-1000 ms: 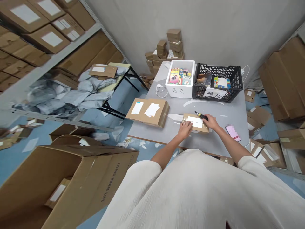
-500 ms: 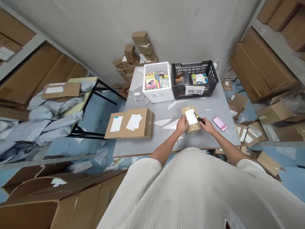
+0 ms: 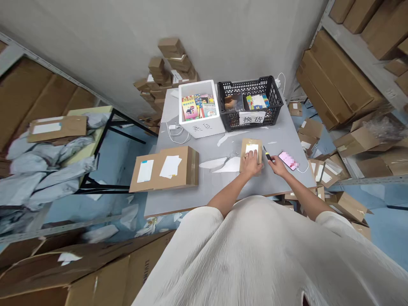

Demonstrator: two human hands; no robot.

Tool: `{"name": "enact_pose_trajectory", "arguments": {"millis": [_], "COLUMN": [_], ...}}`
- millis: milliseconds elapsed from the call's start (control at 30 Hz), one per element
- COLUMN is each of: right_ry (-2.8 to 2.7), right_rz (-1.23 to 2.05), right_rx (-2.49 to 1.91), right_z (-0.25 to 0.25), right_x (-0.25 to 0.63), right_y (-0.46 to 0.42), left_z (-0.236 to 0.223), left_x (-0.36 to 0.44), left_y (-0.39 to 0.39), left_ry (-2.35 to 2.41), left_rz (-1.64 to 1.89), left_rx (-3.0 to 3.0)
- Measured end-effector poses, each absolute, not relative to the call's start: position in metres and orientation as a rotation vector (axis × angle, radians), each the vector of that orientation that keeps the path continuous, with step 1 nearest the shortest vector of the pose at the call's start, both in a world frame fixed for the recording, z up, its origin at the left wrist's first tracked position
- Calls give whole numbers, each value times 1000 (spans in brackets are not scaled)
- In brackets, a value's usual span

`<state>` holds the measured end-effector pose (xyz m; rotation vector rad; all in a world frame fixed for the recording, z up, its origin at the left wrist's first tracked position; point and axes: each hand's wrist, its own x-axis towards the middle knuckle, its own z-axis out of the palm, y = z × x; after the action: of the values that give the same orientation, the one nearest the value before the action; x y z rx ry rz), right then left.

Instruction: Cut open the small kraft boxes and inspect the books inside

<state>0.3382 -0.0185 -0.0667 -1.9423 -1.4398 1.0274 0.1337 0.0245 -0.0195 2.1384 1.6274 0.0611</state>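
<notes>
Around cutter (image 3: 268, 156), right grip (image 3: 278, 166) seemingly tight

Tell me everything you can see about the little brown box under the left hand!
The little brown box looks like cardboard, with straight edges and a roughly rectangular top. It lies flat on the grey table, its longer side pointing away from the person. A white label sits on top, partly hidden by the left hand, which rests across it. Whether it's sealed, I can't tell.

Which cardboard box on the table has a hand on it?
The small cardboard box, with the left hand on its top; the bigger cardboard to its left has no hand on it.
</notes>
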Motion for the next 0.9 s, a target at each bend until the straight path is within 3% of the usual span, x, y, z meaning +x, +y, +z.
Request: {"name": "enact_pose_trajectory", "arguments": {"millis": [367,733,900], "right_ry": [-1392,-1164,-1261], "right_rz": [883,1572,1532], "right_rx": [-1843,-1667,-1740], "right_z": [-70,-50,-41], "right_x": [329,313,334], "right_y": [-2,-7,-13], "left_z": [-24,-20,-25], "left_x": [90,72,81], "left_y": [34,12,7], "left_ry": [1385,1274,1215], "left_rz": [-191,-79,-28], "left_rx": [2301,2428,2469]}}
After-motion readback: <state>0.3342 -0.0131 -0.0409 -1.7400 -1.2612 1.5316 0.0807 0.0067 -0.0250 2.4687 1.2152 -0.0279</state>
